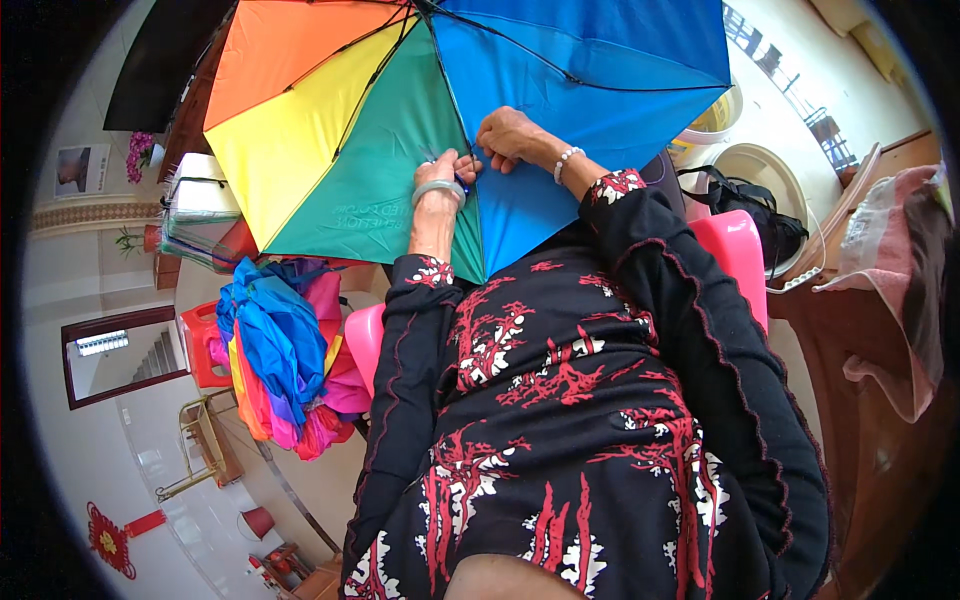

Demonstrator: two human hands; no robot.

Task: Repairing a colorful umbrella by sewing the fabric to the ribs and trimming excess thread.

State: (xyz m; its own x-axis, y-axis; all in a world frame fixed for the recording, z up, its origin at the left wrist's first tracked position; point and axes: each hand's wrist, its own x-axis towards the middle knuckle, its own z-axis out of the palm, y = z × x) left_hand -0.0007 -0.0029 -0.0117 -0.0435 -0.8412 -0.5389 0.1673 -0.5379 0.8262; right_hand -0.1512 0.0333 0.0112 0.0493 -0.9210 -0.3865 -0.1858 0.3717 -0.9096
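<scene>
An open umbrella with orange, yellow, green and blue panels lies spread before me, its inner side with thin black ribs facing up. At the seam between the green and blue panels, my left hand is closed with its fingers curled on the cloth and rib. A small dark blue bit shows at those fingers, too small to name. Just right of it and slightly higher, my right hand is closed in a pinch above the blue panel. Whatever its fingertips hold is hidden. A bangle circles my left wrist, a beaded bracelet my right.
To my left, a heap of bright folded cloth lies by a red plastic chair. Pink chair arms flank me. At right stand a bucket with a black bag and a wooden surface with a pink towel.
</scene>
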